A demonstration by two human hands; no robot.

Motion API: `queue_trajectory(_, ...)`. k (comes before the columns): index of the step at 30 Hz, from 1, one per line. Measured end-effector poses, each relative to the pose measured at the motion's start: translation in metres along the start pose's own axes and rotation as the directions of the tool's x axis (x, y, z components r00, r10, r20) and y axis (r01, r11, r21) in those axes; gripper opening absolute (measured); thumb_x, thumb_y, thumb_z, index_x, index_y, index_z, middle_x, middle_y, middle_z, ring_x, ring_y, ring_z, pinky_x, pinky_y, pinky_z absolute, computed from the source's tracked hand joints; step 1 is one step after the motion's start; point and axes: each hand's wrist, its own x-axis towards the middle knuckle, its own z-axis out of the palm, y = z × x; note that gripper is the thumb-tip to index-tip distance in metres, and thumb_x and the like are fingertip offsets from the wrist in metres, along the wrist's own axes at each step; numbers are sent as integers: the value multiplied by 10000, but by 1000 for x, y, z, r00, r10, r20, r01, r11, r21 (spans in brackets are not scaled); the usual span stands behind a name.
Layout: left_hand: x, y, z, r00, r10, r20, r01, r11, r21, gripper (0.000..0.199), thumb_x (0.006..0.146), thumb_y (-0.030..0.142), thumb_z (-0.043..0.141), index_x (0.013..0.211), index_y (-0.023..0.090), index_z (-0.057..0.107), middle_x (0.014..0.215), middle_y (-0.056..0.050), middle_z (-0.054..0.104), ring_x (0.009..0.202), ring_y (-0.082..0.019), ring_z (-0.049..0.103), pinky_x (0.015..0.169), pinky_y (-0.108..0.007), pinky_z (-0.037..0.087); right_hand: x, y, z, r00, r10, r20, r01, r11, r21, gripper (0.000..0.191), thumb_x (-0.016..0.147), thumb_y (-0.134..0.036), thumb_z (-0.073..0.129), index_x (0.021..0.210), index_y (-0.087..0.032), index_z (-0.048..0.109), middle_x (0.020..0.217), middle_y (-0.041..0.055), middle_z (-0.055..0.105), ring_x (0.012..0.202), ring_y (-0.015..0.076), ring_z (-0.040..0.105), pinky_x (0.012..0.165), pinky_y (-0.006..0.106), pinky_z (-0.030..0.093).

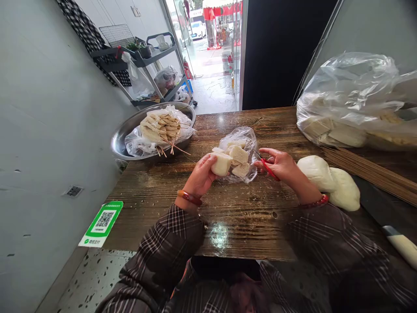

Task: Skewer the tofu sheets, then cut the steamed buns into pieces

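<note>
My left hand is closed around a pale, blocky steamed bun, above the middle of the wooden table. In my right hand is a pair of red-handled scissors, with the dark blades pointing up and left. Between the hands lies a clear plastic bag, opened out, with several cut bun pieces on it. Beside my right wrist rest two larger white buns, one partly overlapping the other.
A metal basin at the back left holds skewered food in plastic. At right are a big bulging plastic bag, bamboo skewers and a large knife. A green QR card sits at the left edge.
</note>
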Motion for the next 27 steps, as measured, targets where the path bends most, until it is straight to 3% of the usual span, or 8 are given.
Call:
queue_trajectory(4,-1,1,0,1000,0,-19,0,1000,9,432,814,396,736,1137,126,636,1240,-150,660,1009,-277,673,713,-387,621,-8,-18,-1,995,-98,-10,99,994,43,671,706,-529,797,1260,-168,684,698,26,694,600,162,607,565,284,468)
queue_trajectory(8,1,0,-1,999,43,-33,-43,999,5,380,817,353,734,1107,125,646,1206,-142,675,987,-253,673,717,-362,620,-22,-39,8,952,-217,216,211,976,51,570,723,-543,768,1158,-174,750,605,-31,597,542,114,498,546,267,397)
queue_trajectory(10,2,1,-1,996,64,-55,-66,998,-23,327,818,315,720,1082,134,650,1201,-129,678,1005,-250,668,744,-373,621,-26,-43,12,939,-231,254,231,973,32,548,717,-536,772,1126,-172,764,596,-32,595,543,115,492,554,271,395)
queue_trajectory(13,3,4,-3,989,93,-114,-103,991,-82,245,826,270,676,1036,146,648,1161,-109,686,1003,-243,666,738,-373,621,-22,-39,13,977,-210,24,210,978,-6,558,740,-551,748,1152,-175,745,695,4,670,612,146,556,613,297,449)
queue_trajectory(15,5,6,-5,977,123,-173,-145,982,-118,190,831,258,643,985,147,643,1094,-95,693,958,-229,669,693,-354,617,-16,-33,11,971,-184,-150,189,982,15,580,735,-549,753,1185,-185,713,787,27,711,680,172,609,668,323,493)
queue_trajectory(18,6,8,-8,949,157,-272,-202,968,-146,139,837,260,627,925,152,630,985,-62,686,856,-196,663,614,-317,601,-10,-28,10,947,-169,-272,195,978,74,610,704,-506,782,1213,-194,658,887,43,737,771,198,666,752,363,536)
queue_trajectory(22,7,9,-11,913,191,-361,-249,961,-120,150,818,276,678,894,164,612,864,-16,660,732,-149,637,540,-258,557,-5,-32,18,927,-222,-302,244,969,37,550,747,-440,747,1223,-192,628,934,58,741,826,209,692,815,387,549)
queue_trajectory(27,10,9,-17,916,185,-355,-222,973,-65,298,776,396,767,839,167,586,747,20,628,613,-106,601,495,-211,504,17,-57,25,932,-325,-162,300,940,-163,574,800,-330,681,1351,-210,572,1049,84,745,933,233,701,878,398,546)
